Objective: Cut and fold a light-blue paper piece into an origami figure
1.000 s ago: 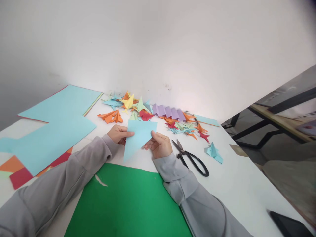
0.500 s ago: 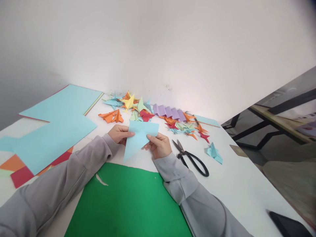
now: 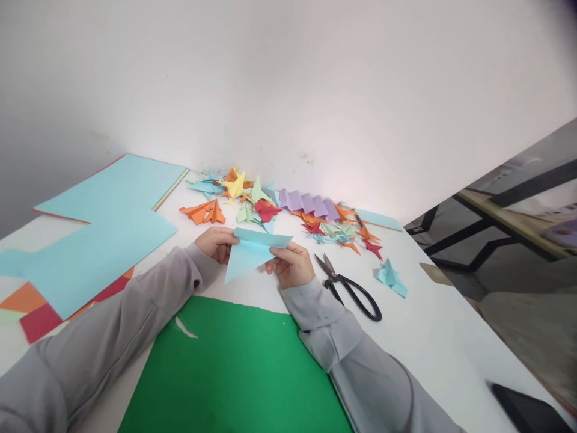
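Between my two hands is a light blue sheet of paper, held just above the white table. My left hand pinches its left edge. The thumb and fingers of my right hand grip its right side. A crease runs across the sheet, and its upper strip tilts up from the part below. The lower left corner hangs down to a point. Beyond the paper lie a red folded paper piece and a pair of orange folded pieces. Black-handled scissors lie partly spread beside my right hand.
A green mat lies below my forearms. Large blue sheets cover the left of the table. Purple pleated paper and several folded pieces line the wall. A blue folded piece and a dark flat device are at right.
The sheet's upper part has bent along a crosswise crease and now tilts against the lower part. Both hands keep their hold in nearly the same place.
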{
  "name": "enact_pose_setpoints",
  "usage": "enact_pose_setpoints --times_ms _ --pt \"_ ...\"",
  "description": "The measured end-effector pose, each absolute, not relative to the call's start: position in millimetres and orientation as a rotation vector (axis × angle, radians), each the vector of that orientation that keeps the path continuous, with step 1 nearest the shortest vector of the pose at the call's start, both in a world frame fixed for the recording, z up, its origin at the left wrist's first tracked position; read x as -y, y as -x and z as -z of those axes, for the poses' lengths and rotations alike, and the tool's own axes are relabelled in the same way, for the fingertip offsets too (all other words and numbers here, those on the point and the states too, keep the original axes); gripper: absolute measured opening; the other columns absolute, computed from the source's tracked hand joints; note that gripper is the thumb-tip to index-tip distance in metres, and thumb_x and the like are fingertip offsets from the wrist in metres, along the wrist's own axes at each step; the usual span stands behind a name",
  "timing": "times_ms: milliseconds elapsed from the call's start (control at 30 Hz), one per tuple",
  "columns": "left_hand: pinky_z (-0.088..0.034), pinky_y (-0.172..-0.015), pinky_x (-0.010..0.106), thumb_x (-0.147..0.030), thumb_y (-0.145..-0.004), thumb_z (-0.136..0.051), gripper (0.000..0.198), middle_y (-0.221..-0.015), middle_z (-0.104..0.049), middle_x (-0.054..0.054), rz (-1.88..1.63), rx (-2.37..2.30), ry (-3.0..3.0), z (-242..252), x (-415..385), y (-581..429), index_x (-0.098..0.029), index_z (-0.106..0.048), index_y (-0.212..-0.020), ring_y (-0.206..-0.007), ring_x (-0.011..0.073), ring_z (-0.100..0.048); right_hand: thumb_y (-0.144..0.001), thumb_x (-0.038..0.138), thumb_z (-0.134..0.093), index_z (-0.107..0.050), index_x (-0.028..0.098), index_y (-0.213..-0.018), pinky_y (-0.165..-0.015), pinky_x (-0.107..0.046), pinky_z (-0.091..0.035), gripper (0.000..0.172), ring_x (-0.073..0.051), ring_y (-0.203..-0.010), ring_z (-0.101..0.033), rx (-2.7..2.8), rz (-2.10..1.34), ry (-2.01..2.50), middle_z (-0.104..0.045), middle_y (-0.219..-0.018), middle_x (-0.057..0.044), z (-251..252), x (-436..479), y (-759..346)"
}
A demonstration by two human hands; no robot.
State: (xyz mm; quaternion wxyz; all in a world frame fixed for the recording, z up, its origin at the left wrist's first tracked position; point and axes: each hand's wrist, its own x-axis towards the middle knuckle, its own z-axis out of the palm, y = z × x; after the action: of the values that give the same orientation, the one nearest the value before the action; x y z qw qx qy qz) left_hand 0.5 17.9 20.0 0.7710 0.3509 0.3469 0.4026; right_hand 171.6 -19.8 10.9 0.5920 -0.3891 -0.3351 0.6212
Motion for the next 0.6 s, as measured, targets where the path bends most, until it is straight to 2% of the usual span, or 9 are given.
enact_pose_setpoints --times_ms 133,267,367,433,533,600 --pt "-0.048 -0.048 0.030 -0.009 -0.049 -0.055 0.031 -0.058 -0.065 0.008 -0.729 -0.521 -0.878 -16 -18 5 -0.008 -0.069 -0.077 -0.050 0.0184 -0.059 -0.050 0.012 -0.060 -0.059 0.013 -0.051 -0.026 -0.020 -0.038 0.002 -0.013 -0.027 -0.050 0.718 -1.439 0.944 -0.053 -0.032 0.000 -11 18 -173" --pt "-0.049 -0.051 0.028 -0.009 -0.047 -0.071 0.049 -0.080 -0.069 0.010 -0.756 -0.555 -1.135 -12 -15 1 -0.013 -0.066 -0.095 -0.063 0.0222 -0.064 -0.048 0.013 -0.060 -0.058 0.013 -0.049 -0.025 -0.019 -0.037 0.002 -0.012 -0.025 -0.049 0.706 -1.458 0.959 -0.054 -0.033 0.000 -10 16 -174" --pt "-0.052 -0.063 0.033 -0.016 -0.035 -0.081 0.058 -0.080 -0.069 0.012 -0.874 -0.598 -1.243 -12 -12 -5 -0.011 -0.068 -0.091 -0.079 0.0281 -0.064 -0.048 0.013 -0.060 -0.058 0.013 -0.048 -0.025 -0.019 -0.037 0.002 -0.012 -0.025 -0.048 0.733 -1.477 0.964 -0.053 -0.032 0.000 -9 16 -174" --pt "-0.052 -0.069 0.035 -0.019 -0.030 -0.083 0.056 -0.074 -0.070 0.011 -0.924 -0.637 -1.264 -15 -10 -8 -0.010 -0.070 -0.084 -0.082 0.0288 -0.063 -0.048 0.013 -0.060 -0.058 0.013 -0.048 -0.025 -0.019 -0.037 0.002 -0.012 -0.025 -0.048 0.742 -1.474 0.970 -0.053 -0.032 0.000 -9 16 -173" --pt "-0.053 -0.070 0.035 -0.019 -0.030 -0.083 0.048 -0.068 -0.070 0.009 -0.962 -0.715 -1.269 -16 -9 -9 -0.009 -0.071 -0.075 -0.079 0.0277 -0.064 -0.048 0.012 -0.060 -0.058 0.013 -0.047 -0.024 -0.019 -0.036 0.003 -0.013 -0.025 -0.048 0.756 -1.468 0.971 -0.053 -0.032 0.000 -7 17 -172" --pt "-0.054 -0.064 0.034 -0.020 -0.032 -0.083 0.045 -0.067 -0.070 0.008 -0.968 -0.761 -1.250 -15 -9 -8 -0.009 -0.071 -0.074 -0.072 0.0257 -0.065 -0.048 0.013 -0.062 -0.058 0.013 -0.046 -0.024 -0.019 -0.036 0.004 -0.013 -0.026 -0.049 0.785 -1.475 0.956 -0.055 -0.034 -0.001 -7 17 -173"
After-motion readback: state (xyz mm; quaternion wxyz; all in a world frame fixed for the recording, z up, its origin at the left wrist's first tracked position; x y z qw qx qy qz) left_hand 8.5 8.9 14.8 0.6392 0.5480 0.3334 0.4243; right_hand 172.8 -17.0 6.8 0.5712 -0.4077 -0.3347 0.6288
